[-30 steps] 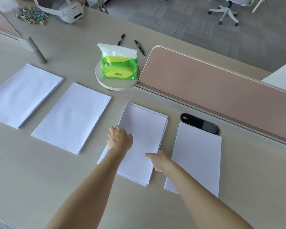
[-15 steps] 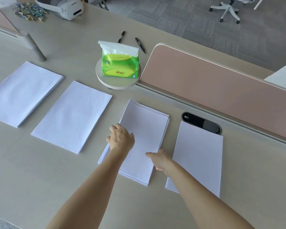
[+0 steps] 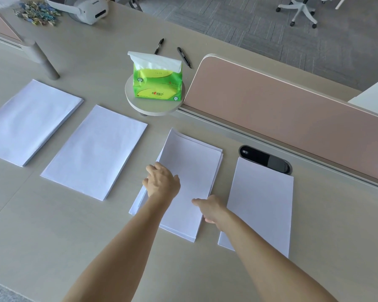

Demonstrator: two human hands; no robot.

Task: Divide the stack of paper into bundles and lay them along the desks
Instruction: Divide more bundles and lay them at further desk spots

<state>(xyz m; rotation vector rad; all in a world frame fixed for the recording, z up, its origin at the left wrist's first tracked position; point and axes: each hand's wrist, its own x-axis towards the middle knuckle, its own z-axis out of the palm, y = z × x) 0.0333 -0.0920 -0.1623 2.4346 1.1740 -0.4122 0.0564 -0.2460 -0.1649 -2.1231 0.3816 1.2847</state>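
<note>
Both hands down on the third paper bundle (image 3: 190,182): left hand (image 3: 162,182) curled over its left edge, right hand (image 3: 212,209) flat at its right edge, fingers loose. More bundles on either side along the beige desk (image 3: 52,236). Green tissue pack (image 3: 157,81), two pens (image 3: 183,57), pink divider (image 3: 282,118) behind. Grey carpet beyond.

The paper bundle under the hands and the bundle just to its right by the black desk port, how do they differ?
The bundle under the hands looks thicker, with fanned, uneven sheet edges; the bundle by the port looks thinner and squared up. The left hand and right hand both rest on the first; the second lies untouched, though the right forearm crosses its near corner. Both are plain white sheets lying flat on the desk.
</note>
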